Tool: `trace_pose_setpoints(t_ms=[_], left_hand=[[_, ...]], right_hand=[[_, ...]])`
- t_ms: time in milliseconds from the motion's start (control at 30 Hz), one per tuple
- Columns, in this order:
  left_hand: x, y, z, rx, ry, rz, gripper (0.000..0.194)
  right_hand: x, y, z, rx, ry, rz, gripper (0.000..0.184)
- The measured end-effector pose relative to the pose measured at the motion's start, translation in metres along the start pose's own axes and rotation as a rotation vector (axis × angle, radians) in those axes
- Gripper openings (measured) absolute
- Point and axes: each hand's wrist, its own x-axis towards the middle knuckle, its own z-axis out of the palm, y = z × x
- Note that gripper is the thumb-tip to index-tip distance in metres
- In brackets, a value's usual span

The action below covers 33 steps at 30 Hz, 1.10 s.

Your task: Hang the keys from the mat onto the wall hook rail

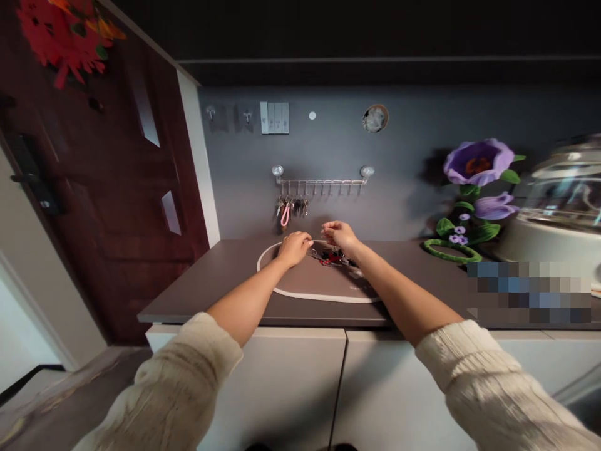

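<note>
On an oval brown mat with a pale rim (328,297) lies a small pile of keys and key rings (331,257), partly red and black. My left hand (295,248) rests low over the mat's left part, fingers bent and drawn together beside a metal ring at the pile's edge. Whatever its fingertips pinch is too small to make out. Just above the pile, my right hand (341,237) has its fingers curled toward the left hand. Any small thing between those fingers cannot be made out. My right wrist hides part of the pile.
A clear hook rail (323,182) on the wall carries several keys (295,205) and a pink strap (285,216). Purple artificial flowers (479,164) and a white-based appliance (558,219) stand on the right of the counter (197,291). A dark red door (122,207) is at left.
</note>
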Motion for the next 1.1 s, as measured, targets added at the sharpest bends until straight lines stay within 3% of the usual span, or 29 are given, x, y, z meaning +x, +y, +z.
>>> trace_pose_setpoints(t_ms=[267,367,667,1100], left_hand=[[-0.002,-0.003,0.001,0.004,-0.134,-0.008,0.021],[-0.002,-0.006,0.004,0.005,-0.150,0.005,0.021],[-0.001,-0.009,0.005,-0.004,-0.184,0.004,0.015],[0.003,-0.003,0.000,-0.176,-0.041,-0.035,0.017]], right_hand=[[-0.007,0.022,-0.011,-0.659,-0.087,-0.325,0.013],[-0.009,0.023,-0.011,-0.772,-0.131,-0.368,0.012],[-0.008,0.026,-0.007,-0.702,-0.132,-0.362,0.012],[-0.010,0.021,-0.006,-0.651,-0.142,-0.355,0.008]])
